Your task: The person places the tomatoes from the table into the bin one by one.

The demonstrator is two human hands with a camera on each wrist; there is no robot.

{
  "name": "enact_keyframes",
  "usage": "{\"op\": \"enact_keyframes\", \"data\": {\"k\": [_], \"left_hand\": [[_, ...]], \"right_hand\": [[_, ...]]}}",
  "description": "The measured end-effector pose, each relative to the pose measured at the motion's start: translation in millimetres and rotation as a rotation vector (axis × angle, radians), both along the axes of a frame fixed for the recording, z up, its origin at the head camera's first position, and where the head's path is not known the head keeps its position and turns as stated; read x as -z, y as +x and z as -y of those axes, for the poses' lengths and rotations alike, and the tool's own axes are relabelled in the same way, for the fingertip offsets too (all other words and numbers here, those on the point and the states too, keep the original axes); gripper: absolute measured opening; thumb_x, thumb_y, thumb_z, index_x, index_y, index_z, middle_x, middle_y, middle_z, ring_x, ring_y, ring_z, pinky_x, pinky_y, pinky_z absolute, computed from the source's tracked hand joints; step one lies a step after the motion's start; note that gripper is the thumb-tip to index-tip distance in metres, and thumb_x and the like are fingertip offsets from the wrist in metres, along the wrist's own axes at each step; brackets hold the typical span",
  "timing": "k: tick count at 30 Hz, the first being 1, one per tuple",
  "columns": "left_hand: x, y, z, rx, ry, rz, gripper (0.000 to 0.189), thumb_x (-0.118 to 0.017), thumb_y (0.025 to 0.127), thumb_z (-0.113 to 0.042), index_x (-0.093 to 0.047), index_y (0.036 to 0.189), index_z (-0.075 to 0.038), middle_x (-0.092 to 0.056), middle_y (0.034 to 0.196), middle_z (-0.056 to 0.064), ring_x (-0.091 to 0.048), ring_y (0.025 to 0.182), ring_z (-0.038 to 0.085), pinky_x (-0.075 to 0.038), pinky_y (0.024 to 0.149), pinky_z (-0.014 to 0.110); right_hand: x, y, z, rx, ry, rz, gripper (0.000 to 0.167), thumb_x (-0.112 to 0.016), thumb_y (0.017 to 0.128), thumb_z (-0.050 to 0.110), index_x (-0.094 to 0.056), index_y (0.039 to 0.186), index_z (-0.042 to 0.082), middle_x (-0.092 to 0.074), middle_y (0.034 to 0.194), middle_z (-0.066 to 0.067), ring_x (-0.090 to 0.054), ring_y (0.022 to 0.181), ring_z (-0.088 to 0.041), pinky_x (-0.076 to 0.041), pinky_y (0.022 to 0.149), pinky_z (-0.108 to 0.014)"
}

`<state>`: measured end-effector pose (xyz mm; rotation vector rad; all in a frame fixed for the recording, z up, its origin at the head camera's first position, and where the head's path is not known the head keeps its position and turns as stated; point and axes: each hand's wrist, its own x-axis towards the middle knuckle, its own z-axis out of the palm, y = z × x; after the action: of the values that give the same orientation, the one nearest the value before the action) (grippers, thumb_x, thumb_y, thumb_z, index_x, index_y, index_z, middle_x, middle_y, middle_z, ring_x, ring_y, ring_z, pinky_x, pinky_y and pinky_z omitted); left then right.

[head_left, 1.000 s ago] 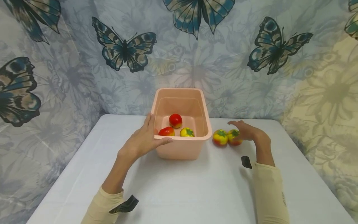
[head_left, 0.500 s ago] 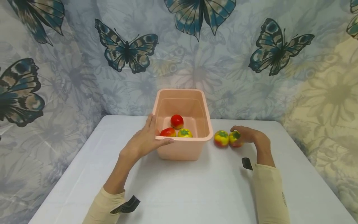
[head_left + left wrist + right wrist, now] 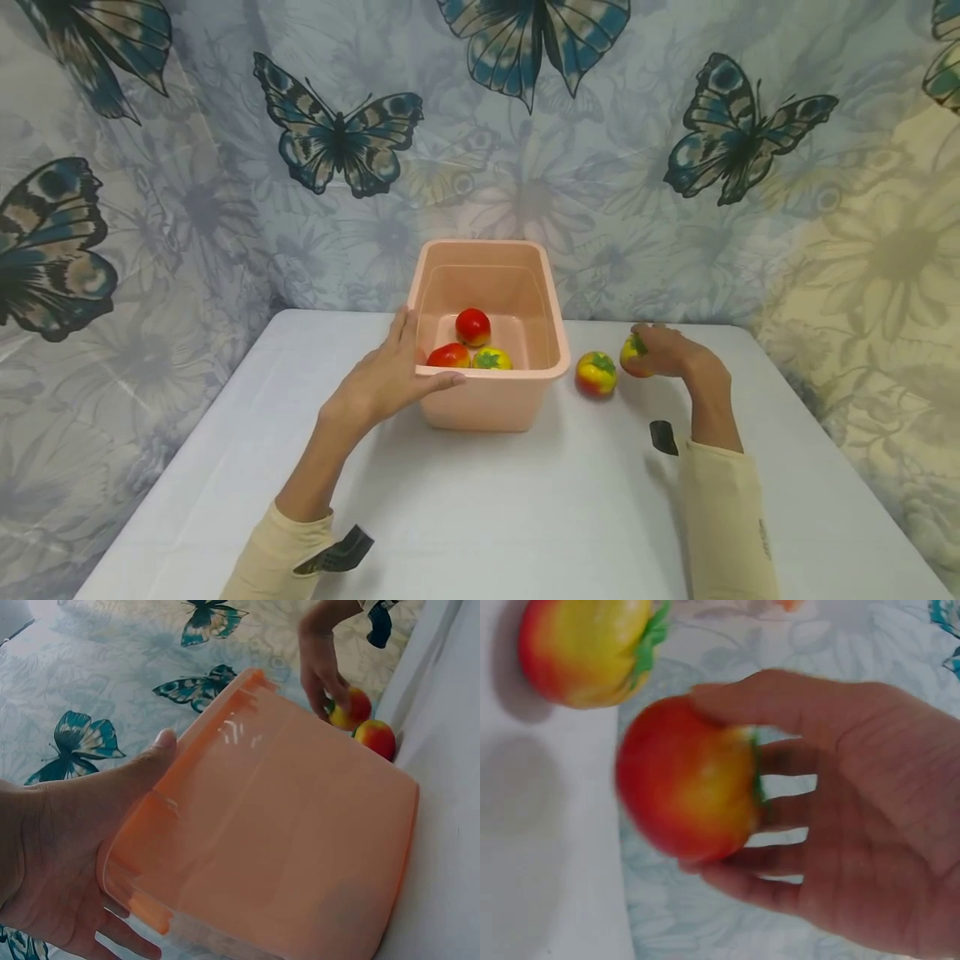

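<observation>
My right hand [image 3: 663, 350] holds a red-and-yellow persimmon [image 3: 634, 357] with a green leafy top, thumb on one side and fingers on the other. In the right wrist view this persimmon [image 3: 690, 784] is raised off the white table. A second, similar persimmon [image 3: 596, 374] sits on the table just left of it, beside a peach-coloured plastic bin [image 3: 491, 400]. My left hand [image 3: 382, 371] rests against the bin's near left corner, thumb along the front rim and straight fingers along the left side. The left wrist view shows the thumb lying over the bin's edge [image 3: 161, 799].
Inside the bin are a round red fruit [image 3: 473, 327], an oblong red fruit [image 3: 450, 356] and another green-topped persimmon [image 3: 492, 359]; part of a further fruit shows by the left wall. Behind the white table [image 3: 487, 508] hangs a butterfly-patterned cloth [image 3: 540, 192].
The fingers of my right hand have closed round the right-hand persimmon and lifted it up and slightly right, away from the other one. My left hand has stayed at the bin.
</observation>
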<state>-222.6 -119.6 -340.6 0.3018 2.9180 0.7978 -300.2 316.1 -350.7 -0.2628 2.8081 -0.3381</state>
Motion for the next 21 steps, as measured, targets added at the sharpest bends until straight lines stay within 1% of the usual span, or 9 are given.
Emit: {"op": "enact_keyframes", "data": {"k": [1, 2, 4, 5, 7, 11, 13, 17, 21], "left_hand": [[0.0, 0.1, 0.4, 0.0, -0.005, -0.002, 0.136, -0.061, 0.078, -0.089, 0.009, 0.168, -0.015, 0.006, 0.179, 0.009, -0.049, 0.146, 0.047, -0.053, 0.107, 0.061], [0.2, 0.2, 0.9, -0.002, -0.005, -0.002, 0.137, -0.061, 0.078, -0.089, 0.009, 0.168, -0.015, 0.006, 0.179, 0.008, -0.049, 0.146, 0.047, -0.054, 0.107, 0.06], [0.7, -0.1, 1.2, -0.004, 0.0, -0.001, 0.137, -0.061, 0.077, -0.09, 0.009, 0.169, -0.016, 0.006, 0.179, 0.008, -0.049, 0.146, 0.046, -0.054, 0.106, 0.06], [1.2, -0.5, 1.5, -0.003, 0.003, -0.003, 0.137, -0.061, 0.077, -0.09, 0.009, 0.169, -0.016, 0.006, 0.179, 0.008, -0.049, 0.146, 0.046, -0.054, 0.106, 0.06], [1.8, -1.2, 1.4, -0.006, 0.008, 0.0, 0.138, -0.061, 0.076, -0.091, 0.009, 0.169, -0.017, 0.006, 0.179, 0.006, -0.048, 0.147, 0.045, -0.054, 0.106, 0.06], [2.7, -1.7, 1.2, -0.006, 0.007, 0.002, 0.138, -0.061, 0.076, -0.091, 0.01, 0.168, -0.018, 0.006, 0.179, 0.007, -0.047, 0.148, 0.045, -0.054, 0.106, 0.06], [2.9, -1.8, 0.7, -0.006, 0.008, 0.002, 0.137, -0.061, 0.076, -0.091, 0.009, 0.169, -0.018, 0.006, 0.179, 0.006, -0.048, 0.147, 0.045, -0.054, 0.106, 0.06], [2.3, -1.6, 0.6, -0.008, 0.006, 0.006, 0.137, -0.061, 0.076, -0.091, 0.009, 0.169, -0.018, 0.006, 0.179, 0.005, -0.048, 0.147, 0.045, -0.053, 0.107, 0.06], [2.1, -1.6, -0.5, -0.005, -0.001, 0.008, 0.137, -0.06, 0.076, -0.092, 0.009, 0.169, -0.018, 0.007, 0.179, 0.006, -0.047, 0.148, 0.046, -0.053, 0.108, 0.061]], "right_hand": [[-2.0, 1.0, 2, 0.018, -0.008, -0.019, 0.053, -0.061, 0.097, 0.036, -0.051, 0.131, -0.002, -0.051, 0.119, -0.027, -0.051, 0.108, -0.044, -0.048, 0.085, -0.057], [-3.8, 1.5, 3, 0.038, -0.016, -0.042, 0.058, -0.059, 0.098, 0.039, -0.048, 0.135, -0.004, -0.049, 0.122, -0.029, -0.05, 0.11, -0.045, -0.047, 0.084, -0.058], [-7.5, 2.6, 6, 0.076, -0.036, -0.104, 0.07, -0.053, 0.101, 0.046, -0.039, 0.146, -0.006, -0.045, 0.13, -0.033, -0.046, 0.115, -0.05, -0.047, 0.088, -0.062], [-8.9, 3.0, 8, 0.099, -0.046, -0.141, 0.072, -0.05, 0.102, 0.05, -0.039, 0.146, -0.006, -0.045, 0.13, -0.033, -0.046, 0.116, -0.05, -0.048, 0.089, -0.063], [-11.8, 3.0, 12, 0.13, -0.065, -0.228, 0.082, -0.041, 0.105, 0.058, -0.033, 0.151, -0.009, -0.043, 0.137, -0.036, -0.045, 0.12, -0.053, -0.048, 0.097, -0.069], [-15.6, 3.4, 20, 0.167, -0.136, -0.345, 0.089, -0.022, 0.107, 0.066, -0.033, 0.152, -0.01, -0.045, 0.14, -0.036, -0.046, 0.123, -0.053, -0.043, 0.108, -0.071], [-17.8, 4.6, 26, 0.17, -0.197, -0.388, 0.089, -0.018, 0.108, 0.065, -0.031, 0.154, -0.01, -0.045, 0.143, -0.035, -0.045, 0.126, -0.053, -0.04, 0.112, -0.072], [-21.8, 8.8, 43, 0.131, -0.356, -0.497, 0.08, -0.024, 0.111, 0.059, -0.028, 0.157, -0.006, -0.045, 0.142, -0.033, -0.042, 0.127, -0.05, -0.04, 0.113, -0.069], [-23.3, 14.3, 61, 0.016, -0.455, -0.607, 0.075, -0.042, 0.111, 0.048, -0.021, 0.163, -0.003, -0.04, 0.145, -0.036, -0.038, 0.128, -0.049, -0.041, 0.106, -0.065]]}}
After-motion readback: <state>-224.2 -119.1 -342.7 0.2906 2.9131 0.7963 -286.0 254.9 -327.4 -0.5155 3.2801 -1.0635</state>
